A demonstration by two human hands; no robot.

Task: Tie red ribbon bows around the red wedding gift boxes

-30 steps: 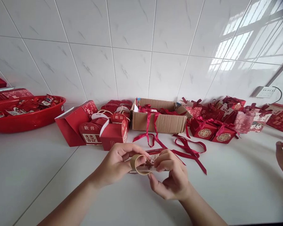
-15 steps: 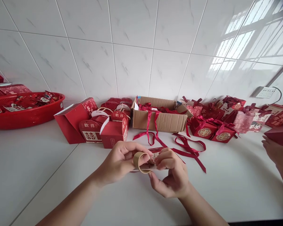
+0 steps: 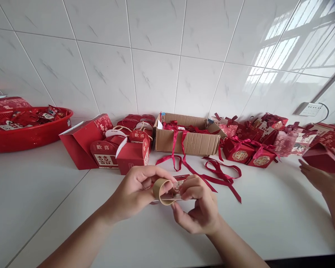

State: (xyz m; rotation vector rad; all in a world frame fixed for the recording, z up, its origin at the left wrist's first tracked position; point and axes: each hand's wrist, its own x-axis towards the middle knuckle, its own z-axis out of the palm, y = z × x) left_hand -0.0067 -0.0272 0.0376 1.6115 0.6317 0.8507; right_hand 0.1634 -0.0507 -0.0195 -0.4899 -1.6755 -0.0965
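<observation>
In my left hand (image 3: 138,191) is a narrow tan roll of tape (image 3: 158,190), held on edge with its hollow centre facing me. My right hand (image 3: 197,204) has its fingers curled at the roll's right side. Its thumb tip is close to the roll's lower edge, and what these fingers pinch is hidden. Just behind the hands, a red printed paper box or card (image 3: 180,182) shows in part, with a pale edge running across below it.
Dark red ribbons (image 3: 222,173) trail from a cardboard carton (image 3: 187,143) behind my hands. Red gift boxes (image 3: 106,154) stand left, ribbon-tied ones (image 3: 238,152) right. A red basket (image 3: 30,130) holds small packets. At far right another person's hand (image 3: 321,176) holds a dark red box (image 3: 325,157).
The view has shifted slightly. My hands keep nearly the same grasp around the roll of tape. At the right, the other person's hand and dark red box have come further into view.
</observation>
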